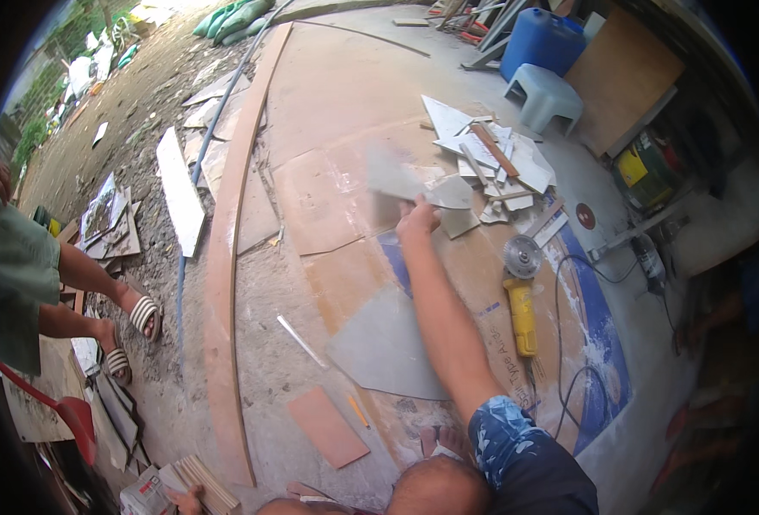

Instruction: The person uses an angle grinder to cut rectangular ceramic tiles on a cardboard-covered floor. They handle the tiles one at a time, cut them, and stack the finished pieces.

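Observation:
My right arm stretches forward over the cardboard (328, 206). The fingers of my right hand (418, 221) are closed on the edge of a thin grey tile piece (392, 174), which is blurred by motion. Just right of it lies another grey tile offcut (452, 193). A large grey cut tile (388, 348) with a curved edge lies flat to the left of my forearm. What seems to be my left hand (189, 499) shows at the bottom left edge, against a stack of thin tiles (201, 482); its fingers are mostly hidden.
Right of my arm lies a yellow angle grinder (521, 300) with its cord. Broken tiles (517, 159) are heaped beyond it, near a light blue stool (544, 96). A long wooden board (229, 257) runs along the left. Another person's sandalled foot (143, 316) is at far left.

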`<action>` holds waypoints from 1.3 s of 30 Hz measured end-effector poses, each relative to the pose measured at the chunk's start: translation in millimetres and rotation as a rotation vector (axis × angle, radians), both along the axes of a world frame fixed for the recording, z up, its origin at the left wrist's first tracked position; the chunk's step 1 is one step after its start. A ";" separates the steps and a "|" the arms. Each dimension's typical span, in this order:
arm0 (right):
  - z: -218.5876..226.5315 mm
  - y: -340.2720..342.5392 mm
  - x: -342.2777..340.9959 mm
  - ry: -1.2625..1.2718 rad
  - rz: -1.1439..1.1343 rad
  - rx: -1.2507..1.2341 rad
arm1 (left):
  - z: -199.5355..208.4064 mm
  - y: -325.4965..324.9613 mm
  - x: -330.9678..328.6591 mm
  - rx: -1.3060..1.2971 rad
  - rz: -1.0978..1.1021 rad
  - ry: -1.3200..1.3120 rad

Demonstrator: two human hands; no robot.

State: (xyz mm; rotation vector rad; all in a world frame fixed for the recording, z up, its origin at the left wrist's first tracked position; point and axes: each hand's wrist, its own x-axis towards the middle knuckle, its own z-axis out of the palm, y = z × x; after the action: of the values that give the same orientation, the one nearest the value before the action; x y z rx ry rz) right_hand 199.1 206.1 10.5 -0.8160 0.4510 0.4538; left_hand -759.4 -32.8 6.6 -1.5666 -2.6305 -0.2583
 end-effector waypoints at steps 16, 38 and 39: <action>-13.2 -99.8 -44.0 -0.440 1.239 -0.231 | 38.9 -3.8 34.0 -0.212 0.133 -0.219; -52.4 -401.3 -110.4 -1.442 1.178 -1.477 | 28.8 -13.4 37.8 -0.063 0.079 -0.217; -55.2 -410.3 -97.9 -1.546 1.071 -1.440 | 49.1 5.2 82.3 -0.136 0.095 -0.291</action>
State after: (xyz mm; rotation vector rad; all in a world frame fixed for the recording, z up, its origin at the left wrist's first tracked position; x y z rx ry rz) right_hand 101.2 -204.3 -44.8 -2.4668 -1.3958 0.2545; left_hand -677.1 -27.7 55.7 -1.5412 -2.9933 -0.3305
